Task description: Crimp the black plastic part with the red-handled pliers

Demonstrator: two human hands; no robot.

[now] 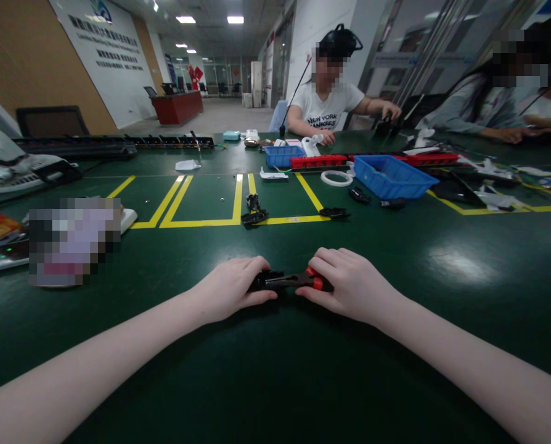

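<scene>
My right hand [347, 283] is closed around the red and black handles of a pair of pliers [303, 280], whose long dark jaws point left. Between the thumb and fingers of my left hand [236, 283] is a small black part [261, 282], mostly covered by the fingers. The pliers' tips reach this part and seem to touch it; whether they grip it I cannot tell. Both hands are low over the green table [275, 382], close together. Beyond them lie black plastic pieces [254, 216] beside the yellow tape lines.
A blue bin [391, 176] stands right of centre, with a white ring [336, 178] beside it. A smaller blue tray [283, 155] and a red strip [319, 161] lie farther back. A blurred-out phone-like object [74, 243] is at left. A person [328, 98] sits opposite.
</scene>
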